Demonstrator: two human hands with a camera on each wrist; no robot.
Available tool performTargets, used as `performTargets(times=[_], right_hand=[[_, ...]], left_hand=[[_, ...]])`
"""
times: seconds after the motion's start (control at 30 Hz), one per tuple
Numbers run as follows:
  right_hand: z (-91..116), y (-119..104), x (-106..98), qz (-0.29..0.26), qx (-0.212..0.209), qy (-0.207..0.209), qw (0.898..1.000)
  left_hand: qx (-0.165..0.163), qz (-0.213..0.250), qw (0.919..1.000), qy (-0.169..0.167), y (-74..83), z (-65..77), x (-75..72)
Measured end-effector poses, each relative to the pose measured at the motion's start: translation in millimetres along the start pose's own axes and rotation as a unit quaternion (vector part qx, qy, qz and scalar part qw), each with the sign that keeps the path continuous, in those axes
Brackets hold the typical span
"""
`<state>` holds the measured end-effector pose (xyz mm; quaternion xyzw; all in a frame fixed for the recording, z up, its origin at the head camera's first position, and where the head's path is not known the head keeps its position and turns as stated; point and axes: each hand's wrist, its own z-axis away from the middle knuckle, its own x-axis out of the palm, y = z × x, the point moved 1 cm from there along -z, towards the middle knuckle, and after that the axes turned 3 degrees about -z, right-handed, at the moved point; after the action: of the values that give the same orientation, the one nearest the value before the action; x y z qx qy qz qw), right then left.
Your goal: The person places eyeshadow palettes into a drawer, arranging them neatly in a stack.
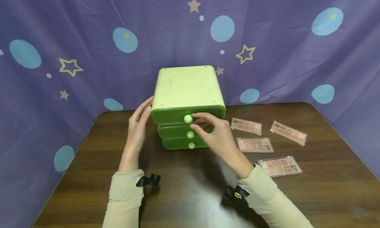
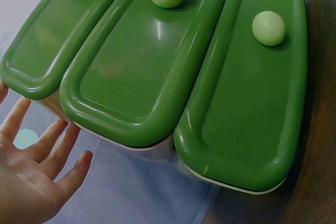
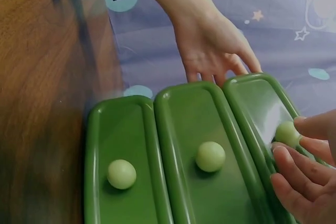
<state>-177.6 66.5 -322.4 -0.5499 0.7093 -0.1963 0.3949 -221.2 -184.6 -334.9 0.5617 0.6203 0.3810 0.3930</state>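
A pale green drawer cabinet (image 1: 188, 86) with several dark green fronts stands on the table. Each front bears a round light green knob. My right hand (image 1: 218, 132) is at the top drawer, its thumb and index fingertips parted right at the edge of the top knob (image 1: 188, 119). In the right wrist view that knob (image 3: 287, 134) shows between the parted fingertips. On the cabinet's left side, my left hand (image 1: 137, 132) rests with fingers extended toward the back; its fingers (image 2: 62, 145) are spread by the upper drawers in the left wrist view.
Several clear-lidded eyeshadow palettes lie right of the cabinet: one near it (image 1: 246, 126), one farther right (image 1: 289, 133), and others closer to me, including the nearest palette (image 1: 280, 166). A purple curtain (image 1: 178, 30) with stars hangs behind the dark wooden table (image 1: 184, 195).
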Motion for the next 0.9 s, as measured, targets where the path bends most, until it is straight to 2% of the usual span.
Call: performTargets(times=[0.23, 0.4, 0.57, 0.9], right_hand=[[-2, 2, 10, -0.017, 0.006, 0.005, 1.0], [-4, 5, 15, -0.04, 0.006, 0.012, 0.999], [-6, 8, 17, -0.036, -0.013, 0.025, 0.999], [-3, 8, 18, -0.026, -0.049, 0.029, 0.998]], left_hand=[[-0.001, 0.002, 1.0, 0.003, 0.8, 0.9, 1.3], [-0.018, 0.007, 0.9998, 0.0, 1.8, 0.7, 1.1], [-0.029, 0.008, 0.9995, -0.012, 2.9, 0.6, 0.1], [-0.016, 0.008, 0.9997, -0.019, 4.5, 0.6, -1.5]])
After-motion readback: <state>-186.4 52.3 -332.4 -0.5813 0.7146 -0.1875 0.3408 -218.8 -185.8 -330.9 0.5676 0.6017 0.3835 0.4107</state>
